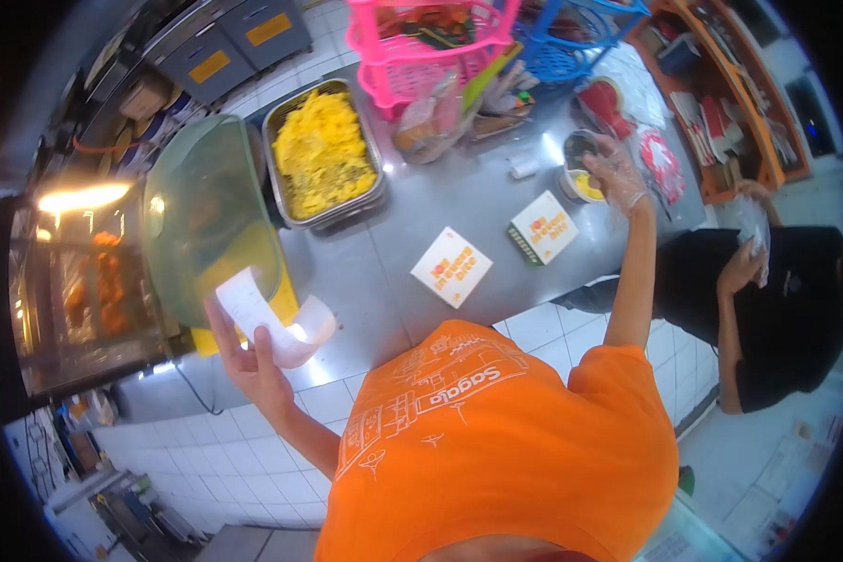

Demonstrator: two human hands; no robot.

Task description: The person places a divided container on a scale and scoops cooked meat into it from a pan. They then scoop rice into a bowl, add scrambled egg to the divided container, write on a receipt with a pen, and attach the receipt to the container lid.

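Observation:
My left hand is bare and pinches a curling white paper receipt above the counter's left front part. My right hand wears a clear plastic glove and reaches to the far right of the counter. Its fingers are drawn together at the rim of a small white cup with yellow contents. A dark round cup or lid lies right beside the fingers; what they grip is hard to make out. Two shut printed card boxes, one nearer and one farther right, sit between my hands.
A metal tray of yellow food stands near a large green translucent cover. Farther left is a lit glass food warmer. Pink and blue baskets stand at the back. A person in black is at right, holding clear plastic.

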